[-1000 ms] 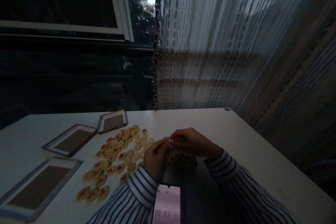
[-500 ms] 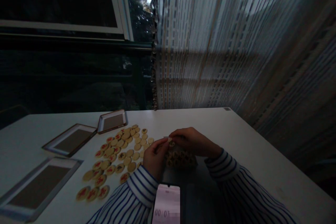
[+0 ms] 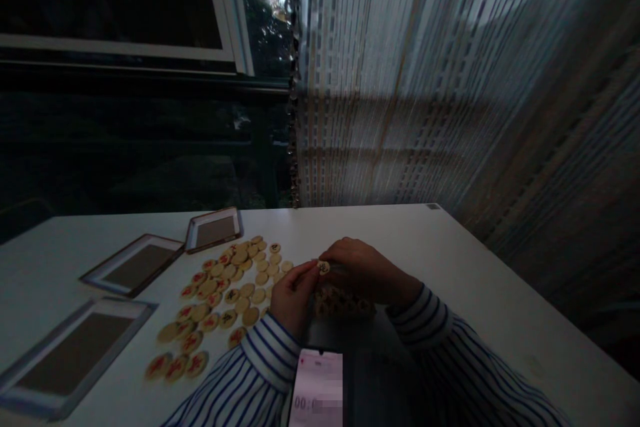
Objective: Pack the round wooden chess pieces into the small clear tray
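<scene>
Pinched at the fingertips of my left hand is a round, pale xiangqi piece with a dark character facing me. The closed fingers of my right hand meet the same piece from the upper right; its thumb is hidden. Below my right hand sit rows of xiangqi pieces packed together in shadow, partly covered by the hand. Left of my left hand, many loose xiangqi pieces lie spread and overlapping, some with red characters, some with dark ones, others blank side up.
Three shallow rectangular trays or lids, a near one, a middle one and a far one, lie along the left of the white table. A phone showing a timer is at the front. Behind hangs a string curtain.
The piece between my fingertips has shifted slightly up and left, and its dark character now shows more clearly. My right hand has moved a little left over the packed rows.
</scene>
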`<state>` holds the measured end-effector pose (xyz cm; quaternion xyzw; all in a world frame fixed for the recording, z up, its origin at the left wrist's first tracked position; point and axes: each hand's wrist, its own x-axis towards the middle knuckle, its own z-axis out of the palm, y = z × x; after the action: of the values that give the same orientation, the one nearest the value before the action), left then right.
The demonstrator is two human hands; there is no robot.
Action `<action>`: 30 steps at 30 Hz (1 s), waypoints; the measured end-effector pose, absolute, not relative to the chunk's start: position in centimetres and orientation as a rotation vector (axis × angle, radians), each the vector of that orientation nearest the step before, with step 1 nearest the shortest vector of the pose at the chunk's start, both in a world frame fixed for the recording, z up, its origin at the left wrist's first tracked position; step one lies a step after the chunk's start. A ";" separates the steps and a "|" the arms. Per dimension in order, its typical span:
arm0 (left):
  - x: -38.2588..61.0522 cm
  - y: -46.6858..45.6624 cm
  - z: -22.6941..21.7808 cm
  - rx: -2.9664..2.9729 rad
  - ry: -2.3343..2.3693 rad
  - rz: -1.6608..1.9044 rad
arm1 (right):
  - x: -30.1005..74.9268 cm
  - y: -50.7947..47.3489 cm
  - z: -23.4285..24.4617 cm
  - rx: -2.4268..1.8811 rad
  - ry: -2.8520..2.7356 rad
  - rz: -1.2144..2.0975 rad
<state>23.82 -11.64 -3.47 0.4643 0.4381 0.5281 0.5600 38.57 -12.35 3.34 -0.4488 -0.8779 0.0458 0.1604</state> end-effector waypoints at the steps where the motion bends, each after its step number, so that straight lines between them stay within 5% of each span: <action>1: 23.8 -11.7 -3.4 1.104 1.033 1.249 | 38.5 -12.4 3.4 -1.280 -2.519 0.122; 30: 23.2 -11.3 -4.3 1.413 1.270 1.329 | 39.8 -12.2 3.5 -1.346 -2.570 0.046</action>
<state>23.22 -11.31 -4.27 0.5587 0.5019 0.5253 0.4000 39.84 -12.19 3.50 -0.4606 -0.8793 0.0159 0.1198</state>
